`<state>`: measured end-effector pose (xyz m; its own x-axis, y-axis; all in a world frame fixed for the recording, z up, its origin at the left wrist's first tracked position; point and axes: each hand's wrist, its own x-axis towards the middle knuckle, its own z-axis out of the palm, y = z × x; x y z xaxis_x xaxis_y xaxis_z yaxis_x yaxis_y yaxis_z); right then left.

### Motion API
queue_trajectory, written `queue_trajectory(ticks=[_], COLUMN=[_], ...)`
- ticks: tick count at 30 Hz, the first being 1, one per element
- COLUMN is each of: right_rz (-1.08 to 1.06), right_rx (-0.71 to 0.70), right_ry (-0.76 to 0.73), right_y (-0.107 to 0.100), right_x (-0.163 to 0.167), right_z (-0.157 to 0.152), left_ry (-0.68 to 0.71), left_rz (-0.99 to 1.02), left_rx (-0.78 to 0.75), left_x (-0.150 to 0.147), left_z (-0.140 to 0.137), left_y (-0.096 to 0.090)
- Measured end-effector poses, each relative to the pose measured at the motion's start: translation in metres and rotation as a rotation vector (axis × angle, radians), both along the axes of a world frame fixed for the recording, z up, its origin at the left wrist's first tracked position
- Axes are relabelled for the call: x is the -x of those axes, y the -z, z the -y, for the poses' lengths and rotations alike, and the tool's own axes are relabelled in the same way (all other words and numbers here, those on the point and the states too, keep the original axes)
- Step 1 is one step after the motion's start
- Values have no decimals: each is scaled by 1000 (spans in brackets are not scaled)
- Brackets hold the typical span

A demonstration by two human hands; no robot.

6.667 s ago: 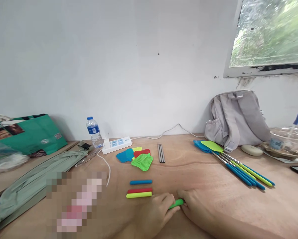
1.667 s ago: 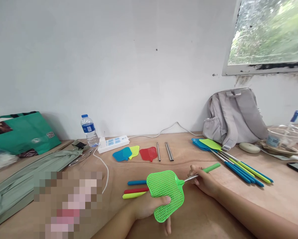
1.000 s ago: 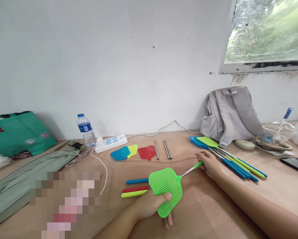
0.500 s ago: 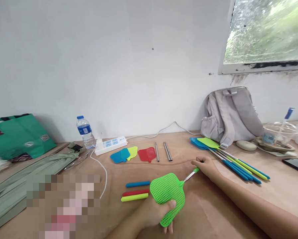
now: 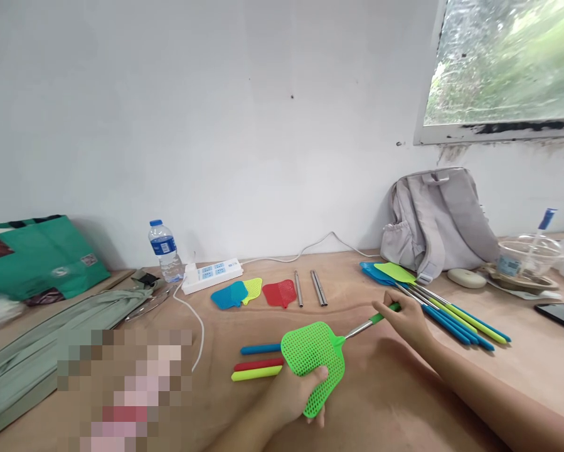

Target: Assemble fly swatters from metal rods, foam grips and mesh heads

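A green fly swatter (image 5: 312, 351) with a perforated head and a short metal shaft is held between my two hands above the table. My left hand (image 5: 301, 390) is closed on the lower edge of its head, thumb on top and fingers underneath. On the green handle, my right hand (image 5: 400, 314) is closed, its fingers curled round the grip. Left of the swatter head lie a blue handle (image 5: 261, 349), a red handle (image 5: 258, 364) and a yellow handle (image 5: 256, 374). Their right ends are partly hidden by the swatter head and my left hand.
Behind lie blue (image 5: 228, 295), yellow (image 5: 253, 290) and red swatter heads (image 5: 279, 293), with metal tubes (image 5: 318, 288). Several complete swatters (image 5: 444, 314) rest at right before a grey backpack (image 5: 439, 216). A power strip (image 5: 212, 276) and water bottle (image 5: 165, 251) stand left.
My right hand has moved right and slightly up along with the handle, and more of the green grip shows. The swatter head and my left hand have shifted slightly left.
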<state>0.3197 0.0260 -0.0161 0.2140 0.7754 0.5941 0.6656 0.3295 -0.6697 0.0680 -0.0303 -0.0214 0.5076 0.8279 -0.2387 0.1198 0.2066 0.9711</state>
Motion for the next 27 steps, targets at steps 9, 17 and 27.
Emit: queue_trajectory(ticks=[9, 17, 27], right_rz=[462, 736, 617], right_rx=[33, 126, 201], right_ry=[-367, -594, 200], right_y=[-38, -34, -28], right_x=[-43, -11, -89], right_z=[26, 40, 4], left_ry=[-55, -51, -550], left_rz=[301, 478, -240], left_rx=[256, 237, -858], left_x=[10, 15, 101], left_z=[-11, -11, -19], left_y=[-4, -8, -23])
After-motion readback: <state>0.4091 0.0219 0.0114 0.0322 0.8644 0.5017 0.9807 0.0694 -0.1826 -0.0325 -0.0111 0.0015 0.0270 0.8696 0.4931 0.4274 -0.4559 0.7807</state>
